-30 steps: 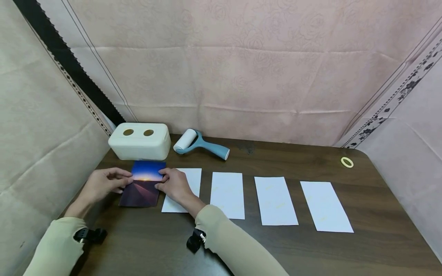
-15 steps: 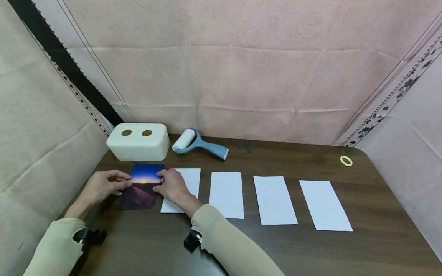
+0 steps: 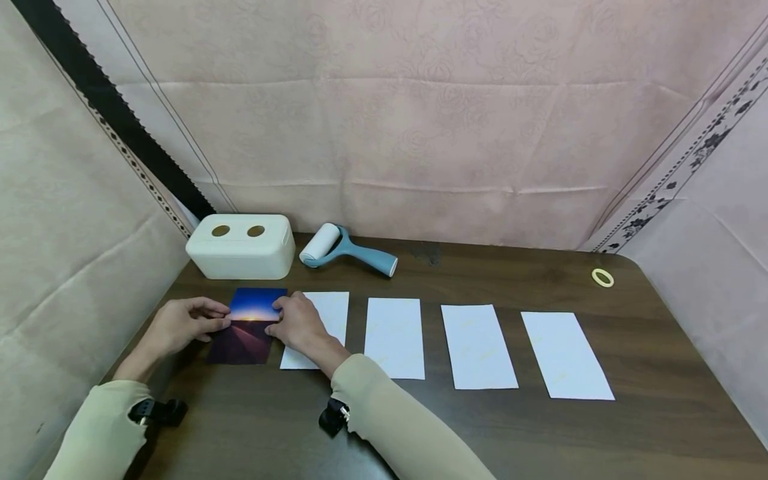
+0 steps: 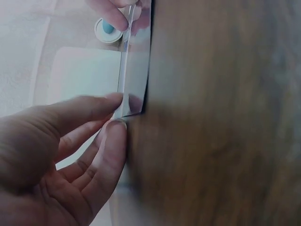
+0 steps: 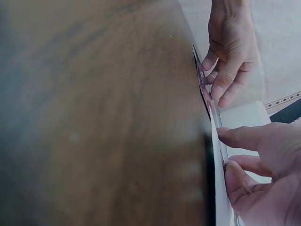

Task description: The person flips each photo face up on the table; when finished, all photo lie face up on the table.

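A glossy sunset picture (image 3: 249,340), blue at the top and dark purple below, lies at the left of the table with a crease or edge line across its middle. My left hand (image 3: 187,325) pinches its left side between thumb and fingers; the left wrist view shows that hand (image 4: 80,150) at the corner of a thin clear strip (image 4: 124,70). On the opposite side my right hand (image 3: 303,330) pinches the strip or picture edge, partly covering the nearest white card (image 3: 331,310). In the right wrist view both hands, right (image 5: 263,165) and left (image 5: 233,52), hold the thin edge.
Three more white cards (image 3: 394,340) (image 3: 479,348) (image 3: 567,357) lie in a row to the right. Behind stand a white box (image 3: 249,260) with two holes and a blue-handled roller (image 3: 366,256). A pale ring (image 3: 603,278) lies at the back right, before hanging cloth.
The top edge of the picture has moved slightly toward me, with both hands keeping their hold and shifting only a little.
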Tool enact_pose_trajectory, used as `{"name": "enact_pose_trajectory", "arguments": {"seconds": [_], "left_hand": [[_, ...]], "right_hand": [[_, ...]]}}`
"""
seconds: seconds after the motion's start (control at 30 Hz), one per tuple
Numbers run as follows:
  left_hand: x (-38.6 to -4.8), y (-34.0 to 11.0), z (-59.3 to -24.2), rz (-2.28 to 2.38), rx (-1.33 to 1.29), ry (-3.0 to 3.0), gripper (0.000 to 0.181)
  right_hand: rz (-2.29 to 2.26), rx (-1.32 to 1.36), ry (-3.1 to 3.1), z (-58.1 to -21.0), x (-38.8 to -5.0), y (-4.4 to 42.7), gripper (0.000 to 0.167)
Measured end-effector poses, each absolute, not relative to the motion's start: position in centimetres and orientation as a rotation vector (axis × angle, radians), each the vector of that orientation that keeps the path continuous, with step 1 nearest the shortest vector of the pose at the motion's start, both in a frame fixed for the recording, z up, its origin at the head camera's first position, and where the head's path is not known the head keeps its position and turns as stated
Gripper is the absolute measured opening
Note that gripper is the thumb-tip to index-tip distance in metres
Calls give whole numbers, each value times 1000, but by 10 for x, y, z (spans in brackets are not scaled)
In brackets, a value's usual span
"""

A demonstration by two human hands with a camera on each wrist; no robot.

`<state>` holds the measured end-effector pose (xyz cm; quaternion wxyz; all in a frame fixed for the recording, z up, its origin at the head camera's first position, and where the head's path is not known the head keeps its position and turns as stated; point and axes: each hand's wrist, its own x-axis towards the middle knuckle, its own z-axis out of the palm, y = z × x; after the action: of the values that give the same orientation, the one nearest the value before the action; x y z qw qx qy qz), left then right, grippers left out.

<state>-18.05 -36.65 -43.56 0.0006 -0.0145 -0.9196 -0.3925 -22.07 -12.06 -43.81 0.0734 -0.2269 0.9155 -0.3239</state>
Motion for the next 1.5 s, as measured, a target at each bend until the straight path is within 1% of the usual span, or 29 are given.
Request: {"name": "enact_pose_trajectory", "arguments": {"seconds": [0.5,0.8,0.9,1.03,1.23,1.5], "left_hand": [[-180,-364,-437,-1208,-26,-2870,24],[-180,-351,-427,-1118,-37,-2813,25],[-180,-345,-422,-1082,-74,-2805,28],[-178,-336,-417,-1030,-166,-2794,33],[-174,-317,-412,-1105,-308,-2798,41],[-175,-293,-415,-1162,-442,-2868,49]], "right_hand": [[-971,-655,2752,-436,-219,-122,45],[-1161,-819,2693,-431,-219,-109,32],[-1214,-838,2671,-428,-221,-100,31],[-1239,-796,2659,-425,-225,-86,32],[-1261,-770,2661,-425,-230,-65,32],[-1292,-712,2641,-421,-234,-37,35]]}}
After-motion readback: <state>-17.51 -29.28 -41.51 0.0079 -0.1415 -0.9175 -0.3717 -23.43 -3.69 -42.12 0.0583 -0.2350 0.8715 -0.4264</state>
